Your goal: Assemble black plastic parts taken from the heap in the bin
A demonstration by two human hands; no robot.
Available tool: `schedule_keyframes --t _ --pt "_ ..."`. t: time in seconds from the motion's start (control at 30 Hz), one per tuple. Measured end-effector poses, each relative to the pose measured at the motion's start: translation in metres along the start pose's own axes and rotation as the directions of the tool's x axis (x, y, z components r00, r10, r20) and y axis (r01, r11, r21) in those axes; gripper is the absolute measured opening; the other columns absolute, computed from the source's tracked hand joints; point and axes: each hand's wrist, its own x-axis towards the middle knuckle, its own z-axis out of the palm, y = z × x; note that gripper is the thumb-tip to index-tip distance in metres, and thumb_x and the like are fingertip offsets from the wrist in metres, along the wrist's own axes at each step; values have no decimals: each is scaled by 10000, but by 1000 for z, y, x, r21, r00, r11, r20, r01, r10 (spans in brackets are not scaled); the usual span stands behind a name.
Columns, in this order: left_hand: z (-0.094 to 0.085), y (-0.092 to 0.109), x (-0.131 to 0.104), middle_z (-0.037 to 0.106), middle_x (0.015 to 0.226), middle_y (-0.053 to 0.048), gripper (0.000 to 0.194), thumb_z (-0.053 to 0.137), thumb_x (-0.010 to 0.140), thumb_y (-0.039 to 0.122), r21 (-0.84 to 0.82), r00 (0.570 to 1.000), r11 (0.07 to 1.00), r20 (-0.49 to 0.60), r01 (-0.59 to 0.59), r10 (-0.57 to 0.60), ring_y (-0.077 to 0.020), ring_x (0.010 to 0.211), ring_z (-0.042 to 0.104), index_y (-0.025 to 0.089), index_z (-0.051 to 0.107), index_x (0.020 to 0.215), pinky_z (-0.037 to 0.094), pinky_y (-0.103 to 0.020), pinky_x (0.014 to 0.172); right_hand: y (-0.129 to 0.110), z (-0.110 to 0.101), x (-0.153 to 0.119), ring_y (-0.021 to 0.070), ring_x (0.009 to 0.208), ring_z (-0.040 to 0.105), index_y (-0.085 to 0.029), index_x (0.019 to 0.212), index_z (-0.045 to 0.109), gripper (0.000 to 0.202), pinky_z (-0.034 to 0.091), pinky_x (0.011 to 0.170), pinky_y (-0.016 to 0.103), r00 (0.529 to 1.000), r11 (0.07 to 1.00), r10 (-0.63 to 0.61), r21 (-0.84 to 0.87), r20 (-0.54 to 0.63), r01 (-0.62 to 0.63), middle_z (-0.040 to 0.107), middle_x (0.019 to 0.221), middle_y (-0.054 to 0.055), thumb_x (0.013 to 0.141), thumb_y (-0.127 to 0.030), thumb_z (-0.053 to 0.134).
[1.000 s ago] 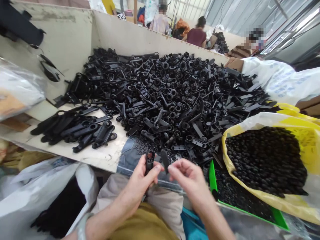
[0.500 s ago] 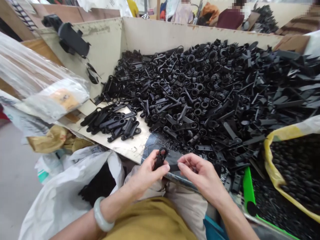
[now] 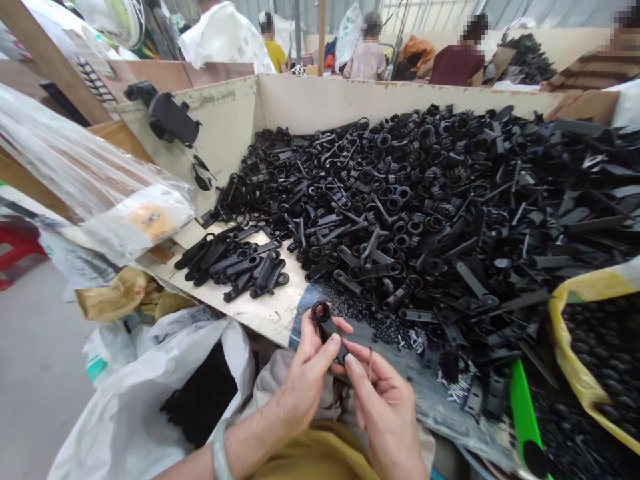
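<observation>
My left hand (image 3: 305,373) is closed round a black plastic arm part (image 3: 330,331), its ringed end pointing up and away from me. At the part's lower end, the thumb and fingertips of my right hand (image 3: 385,403) pinch it. A thin brownish strip (image 3: 371,363) shows upright by the right fingers; I cannot tell what it is. Beyond my hands lies a scatter of tiny black pieces (image 3: 345,303), with small silvery screws or pins (image 3: 457,383) farther right. Similar finished-looking black arms (image 3: 240,263) lie in a group on the pale board to the left.
A large heap of black plastic parts (image 3: 380,180) fills the walled bin (image 3: 310,100). An open white sack (image 3: 125,407) stands at lower left. On the right are a yellow-edged bag (image 3: 560,320) and a green panel (image 3: 525,407). Several people sit beyond the back wall.
The right hand has come left, from apart to touching the black part's lower end. The part now tilts with its ring more visible. The head view has tipped upward.
</observation>
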Motion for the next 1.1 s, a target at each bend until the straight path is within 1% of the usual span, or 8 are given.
schedule_keyframes --t 0.3,0.43,0.57,0.63,0.77,0.87,1.0,1.1 --pt "7 -10 -2 690 1117 -79 491 763 849 534 -58 998 998 -61 22 -26 -207 1003 649 227 614 1202 548 -280 785 18 9 1 187 694 728 -204 977 654 425 597 624 280 998 997 -22 68 -62 27 773 851 59 793 -552 816" --pt "2 -12 -1 708 1090 -80 458 724 870 563 84 996 996 -85 4 3 -202 976 657 209 654 1151 555 -272 768 13 1 2 134 536 612 -198 1019 645 364 512 553 232 998 989 -48 -136 46 54 663 604 -26 897 -534 713" --pt "-9 5 -2 624 783 1 436 643 916 592 282 996 959 82 10 -35 -115 623 543 187 635 1079 474 -217 551 -17 -12 14 100 484 499 -184 1069 653 380 415 490 203 995 953 -91 -288 32 96 576 559 -71 880 -503 737" --pt "-13 19 -5 578 727 19 429 570 960 590 413 965 911 226 26 -130 -95 545 467 179 630 1066 404 -204 481 -31 -16 22 104 487 526 -183 1001 652 358 419 489 208 983 958 -14 -279 183 66 577 568 -68 862 -495 757" --pt "-22 45 -20 647 820 0 381 456 1043 413 653 865 754 419 -74 -278 -109 624 522 201 588 1331 446 -221 588 -38 -11 27 153 497 652 -194 886 611 332 474 483 241 843 980 170 -181 510 -87 654 636 -30 870 -499 741" --pt "-32 53 -31 703 870 -5 361 443 1035 317 767 892 614 393 -184 -223 -132 710 578 225 601 1346 481 -245 707 -30 4 23 141 533 654 -195 919 646 267 472 506 233 858 973 133 -232 497 -17 669 659 -31 905 -453 713" --pt "-61 67 -20 724 837 -35 332 451 1019 410 856 965 457 260 -243 27 -173 706 615 197 681 1126 498 -261 667 -27 14 37 111 554 538 -223 1153 726 280 396 526 223 862 845 -70 -429 502 319 599 609 -70 908 -357 728" --pt "-97 92 15 766 1009 -83 313 505 979 462 953 857 206 90 -222 507 -267 972 691 219 697 1027 527 -348 869 -49 -1 65 118 594 539 -230 1271 717 361 429 577 243 838 630 -376 -554 395 544 635 724 -35 938 -368 695"
